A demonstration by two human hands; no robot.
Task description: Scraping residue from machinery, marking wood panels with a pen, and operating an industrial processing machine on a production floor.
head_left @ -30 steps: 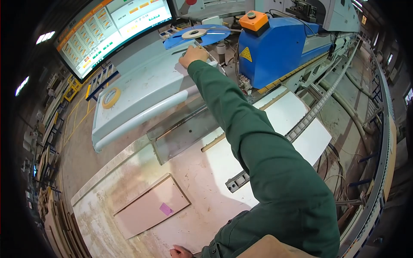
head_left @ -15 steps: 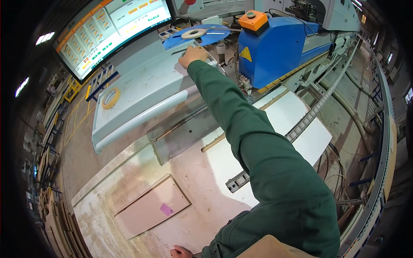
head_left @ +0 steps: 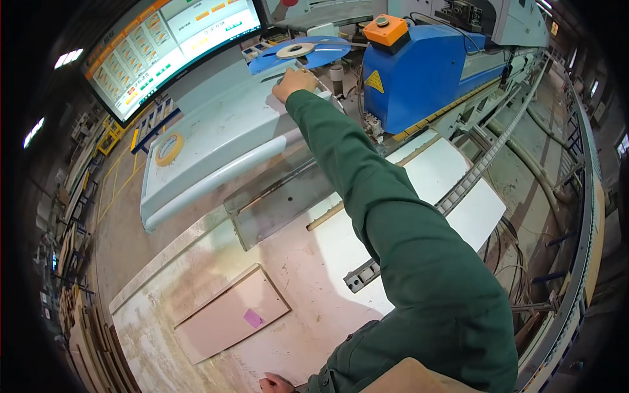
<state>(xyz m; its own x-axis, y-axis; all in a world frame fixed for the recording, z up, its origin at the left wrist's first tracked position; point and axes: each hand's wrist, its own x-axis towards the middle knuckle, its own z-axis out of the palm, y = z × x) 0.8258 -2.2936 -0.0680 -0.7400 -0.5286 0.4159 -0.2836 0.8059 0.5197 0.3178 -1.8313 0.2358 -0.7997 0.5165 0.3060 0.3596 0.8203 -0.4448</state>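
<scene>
My right arm, in a green sleeve, reaches up and across to the far end of a pale grey console (head_left: 216,128). There my right hand (head_left: 296,84) is closed at the console's edge, and what its fingers grip is hidden beneath them. My left hand (head_left: 278,384) rests low over the worktable (head_left: 301,314). The lower edge of the picture cuts it off, and its fingers show too little to read. Close to it lies a flat pinkish panel (head_left: 226,311) with a small purple paper slip (head_left: 253,318) on top.
A lit monitor (head_left: 173,49) stands behind the console, which carries a roll of yellow tape (head_left: 169,149). Beyond my right hand are a blue reel disc (head_left: 327,56) and a blue machine housing (head_left: 413,85) with an orange button box (head_left: 386,33). A metal rail (head_left: 468,187) crosses the white table.
</scene>
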